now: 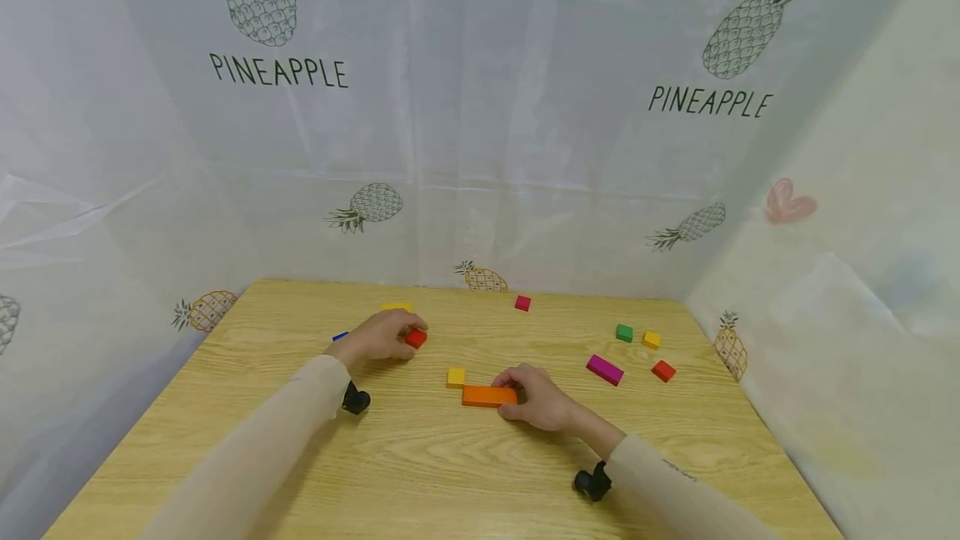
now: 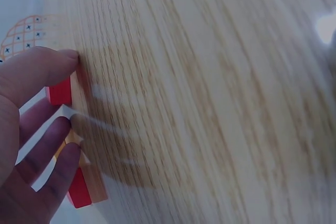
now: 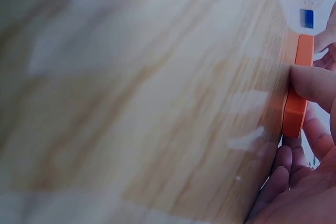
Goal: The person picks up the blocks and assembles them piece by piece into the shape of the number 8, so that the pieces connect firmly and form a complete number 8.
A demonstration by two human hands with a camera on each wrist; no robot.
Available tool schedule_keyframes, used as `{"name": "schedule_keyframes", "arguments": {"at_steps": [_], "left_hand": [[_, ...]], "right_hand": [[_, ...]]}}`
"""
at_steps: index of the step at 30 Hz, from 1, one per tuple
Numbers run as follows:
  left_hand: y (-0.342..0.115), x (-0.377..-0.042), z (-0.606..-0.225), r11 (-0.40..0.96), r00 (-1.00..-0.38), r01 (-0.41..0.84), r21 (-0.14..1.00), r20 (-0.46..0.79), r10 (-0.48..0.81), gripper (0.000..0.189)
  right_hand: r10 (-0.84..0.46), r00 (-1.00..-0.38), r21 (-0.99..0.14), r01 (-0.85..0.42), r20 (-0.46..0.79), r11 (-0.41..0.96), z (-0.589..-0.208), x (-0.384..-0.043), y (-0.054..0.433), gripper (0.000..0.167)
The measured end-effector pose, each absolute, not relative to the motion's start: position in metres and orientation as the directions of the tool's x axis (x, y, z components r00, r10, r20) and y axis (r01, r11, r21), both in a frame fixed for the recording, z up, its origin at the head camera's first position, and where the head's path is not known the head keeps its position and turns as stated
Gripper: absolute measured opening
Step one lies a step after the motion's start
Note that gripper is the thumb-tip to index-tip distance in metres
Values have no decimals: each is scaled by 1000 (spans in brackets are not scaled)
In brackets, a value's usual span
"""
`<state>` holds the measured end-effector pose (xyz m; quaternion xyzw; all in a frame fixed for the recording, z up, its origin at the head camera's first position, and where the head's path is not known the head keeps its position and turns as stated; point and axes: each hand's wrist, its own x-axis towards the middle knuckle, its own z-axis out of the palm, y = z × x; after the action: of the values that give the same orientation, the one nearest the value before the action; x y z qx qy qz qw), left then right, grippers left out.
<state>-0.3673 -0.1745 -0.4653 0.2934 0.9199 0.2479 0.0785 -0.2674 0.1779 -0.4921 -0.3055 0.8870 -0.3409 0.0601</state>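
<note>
Left of the middle of the table, my left hand holds a small red block between thumb and fingers. In the left wrist view, that red block shows behind the thumb, close over the wood. My right hand grips the right end of a long orange block, which lies flat. The right wrist view shows the thumb pressed on the near side of the orange block, with fingers behind it. A small yellow block sits at the orange block's far left corner.
Behind the left hand are a yellow block and a partly hidden blue one. A crimson block lies at the back. On the right are green, yellow, red and magenta blocks.
</note>
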Motion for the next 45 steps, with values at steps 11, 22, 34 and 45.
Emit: {"name": "schedule_keyframes", "arguments": {"at_steps": [11,22,34,45], "left_hand": [[-176,-369,-466,665,-766,606,437,96,635,36],[-172,-370,-466,690,-764,626,364,108,636,30],[-173,-359,-471,725,-794,598,343,126,595,29],[-166,-330,-472,750,-845,521,407,122,521,27]], "right_hand": [[-593,-795,-634,-525,128,568,-492,-269,179,22],[-589,-799,-640,-517,123,568,-492,-269,179,22],[-582,-806,-627,-508,105,590,-494,-270,177,23],[-570,-817,-629,-488,86,605,-493,-269,177,23]]}}
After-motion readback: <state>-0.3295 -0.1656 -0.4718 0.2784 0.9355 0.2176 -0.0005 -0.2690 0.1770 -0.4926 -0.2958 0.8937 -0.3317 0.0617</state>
